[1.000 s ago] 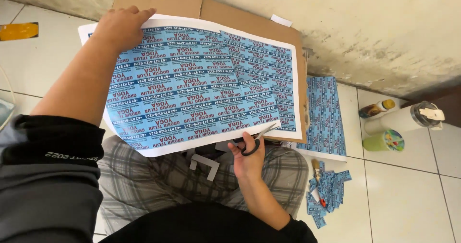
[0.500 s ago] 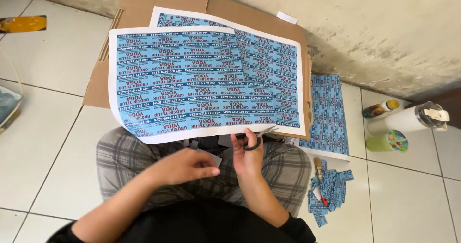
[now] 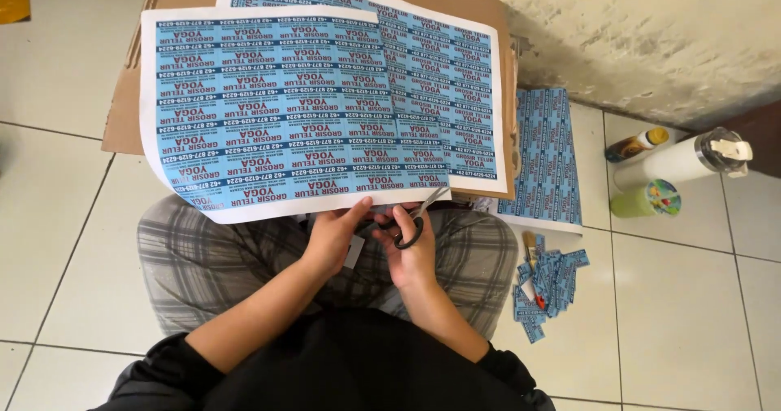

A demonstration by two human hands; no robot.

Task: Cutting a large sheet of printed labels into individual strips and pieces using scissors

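We see the blue label sheet (image 3: 285,110) draped from cardboard (image 3: 130,110) onto our lap: thin, light, floppy, best gripped near its white bottom edge. Our left hand (image 3: 335,236) pinches that edge; our right hand (image 3: 411,244) is closed round the scissors (image 3: 415,220)

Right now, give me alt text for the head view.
A seated person's right hand holds scissors at the edge of a blue label sheet that the left hand grips. Cut labels and bottles sit on the tiled floor.

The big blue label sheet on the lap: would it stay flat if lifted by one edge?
Probably not. The label sheet looks thin and already curves over the cardboard. Held by the left hand alone, it would likely droop.
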